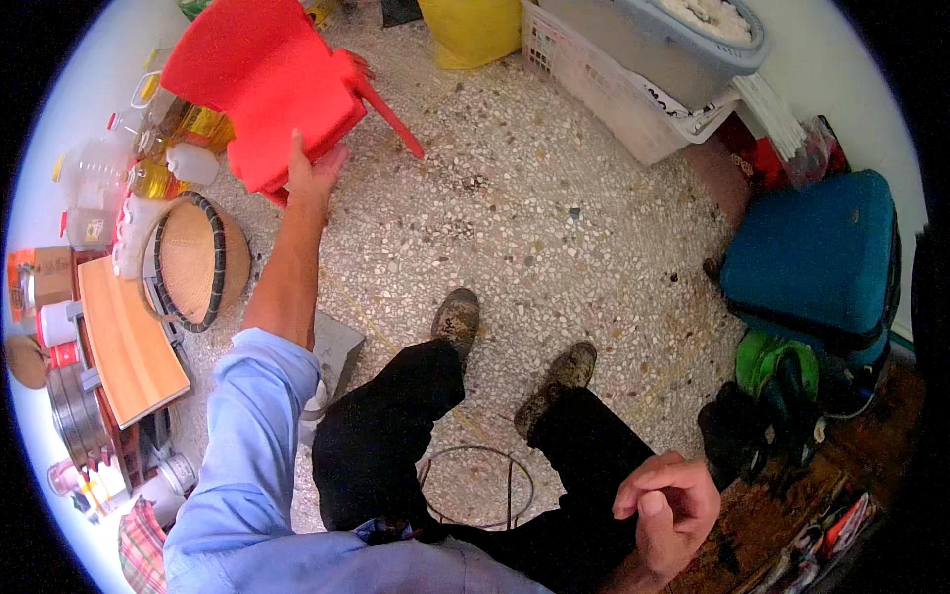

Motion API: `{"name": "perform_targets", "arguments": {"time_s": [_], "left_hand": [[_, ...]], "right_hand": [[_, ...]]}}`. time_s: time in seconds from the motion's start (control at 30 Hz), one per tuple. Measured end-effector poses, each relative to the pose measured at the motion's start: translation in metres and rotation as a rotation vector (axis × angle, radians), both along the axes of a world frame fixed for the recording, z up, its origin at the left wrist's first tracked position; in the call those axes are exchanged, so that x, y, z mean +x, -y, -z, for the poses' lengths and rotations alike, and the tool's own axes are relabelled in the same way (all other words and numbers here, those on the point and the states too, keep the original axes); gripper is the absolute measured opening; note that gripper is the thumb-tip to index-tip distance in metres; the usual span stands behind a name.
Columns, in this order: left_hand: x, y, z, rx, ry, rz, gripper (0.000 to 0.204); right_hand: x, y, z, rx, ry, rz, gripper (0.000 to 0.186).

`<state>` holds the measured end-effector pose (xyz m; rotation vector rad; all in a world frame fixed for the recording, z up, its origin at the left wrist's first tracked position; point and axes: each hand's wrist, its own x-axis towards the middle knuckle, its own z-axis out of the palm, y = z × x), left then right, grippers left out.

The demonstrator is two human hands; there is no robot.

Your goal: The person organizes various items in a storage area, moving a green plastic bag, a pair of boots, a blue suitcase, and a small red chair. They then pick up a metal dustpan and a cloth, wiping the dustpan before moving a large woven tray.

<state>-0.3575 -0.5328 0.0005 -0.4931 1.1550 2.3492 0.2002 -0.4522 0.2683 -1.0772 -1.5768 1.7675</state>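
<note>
Blue shirtsleeve (pixel 247 426) foremost, left hand (pixel 313 176) grasping the red plastic chair (pixel 265 94) beyond the wicker basket (pixel 235 267), right hand (pixel 673 507) loosely curled, apparently empty; one-handed grip could let the chair tilt into oil bottles (pixel 204 127).

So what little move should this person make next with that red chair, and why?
Perhaps bring the right hand over to steady the red chair. Only the left hand grips it, at the seat's edge, with bottles close by; the right is loosely curled near the thigh, nothing visible in it.
</note>
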Motion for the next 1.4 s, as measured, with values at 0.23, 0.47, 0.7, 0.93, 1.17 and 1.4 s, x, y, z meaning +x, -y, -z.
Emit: {"name": "perform_targets", "arguments": {"time_s": [0.23,0.47,0.7,0.93,1.17,1.4], "left_hand": [[-0.01,-0.001,0.012,0.164,-0.086,-0.043,0.061],[0.081,0.039,-0.006,0.066,-0.136,0.123,0.062],[0.205,0.058,-0.027,0.071,-0.076,0.392,0.051],[0.27,0.025,-0.04,0.069,0.031,0.783,0.052],[0.296,-0.031,-0.049,-0.067,0.02,1.208,0.055],[0.265,-0.019,-0.041,-0.315,-0.106,1.251,0.051]], "right_hand": [[0.01,-0.008,-0.011,-0.107,-0.072,-0.068,0.013],[0.011,-0.003,-0.005,-0.082,-0.047,-0.004,0.014],[0.014,0.0,-0.008,-0.174,-0.012,-0.069,0.009],[0.023,-0.006,-0.007,-0.086,-0.043,-0.18,0.012],[0.035,-0.011,-0.005,-0.109,-0.022,-0.156,0.011],[0.05,-0.025,-0.01,-0.189,-0.139,0.004,0.012]]}}
